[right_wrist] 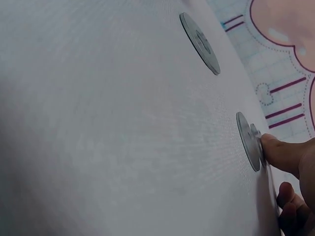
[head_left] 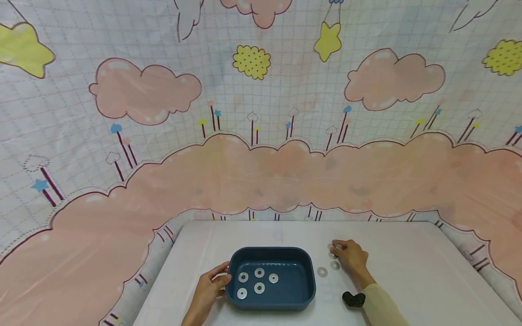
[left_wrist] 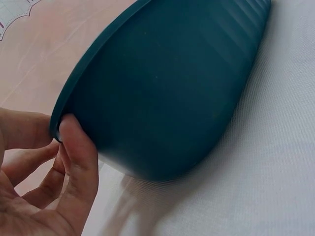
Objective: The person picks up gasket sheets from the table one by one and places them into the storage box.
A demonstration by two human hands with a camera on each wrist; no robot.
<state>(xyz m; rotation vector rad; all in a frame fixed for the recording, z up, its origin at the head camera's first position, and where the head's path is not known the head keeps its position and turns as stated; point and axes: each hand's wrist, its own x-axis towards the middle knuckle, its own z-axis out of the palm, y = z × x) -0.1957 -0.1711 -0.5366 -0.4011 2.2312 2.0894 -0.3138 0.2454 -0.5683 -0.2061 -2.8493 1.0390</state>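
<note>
A dark blue rectangular tray [head_left: 285, 296] stands on the white table, with several flat metal washers [head_left: 259, 287] lying in its left half. My left hand [head_left: 209, 287] grips the tray's left rim between thumb and fingers; the left wrist view shows the thumb [left_wrist: 78, 162] pressed against the outer wall [left_wrist: 162, 88]. Right of the tray, my right hand [head_left: 351, 258] reaches down to the farthest loose washers and pinches one with its fingertips. In the right wrist view, the thumb [right_wrist: 283, 153] lies against that washer, right behind another washer [right_wrist: 248, 142]. The fingers partly hide it.
Two loose washers, a nearer one [head_left: 322, 272] and another [head_left: 335, 266], lie between the tray and my right hand. A black strap-like piece [head_left: 353, 299] sits at my right wrist. A patterned cloth [head_left: 261, 176] hangs behind the table's far edge.
</note>
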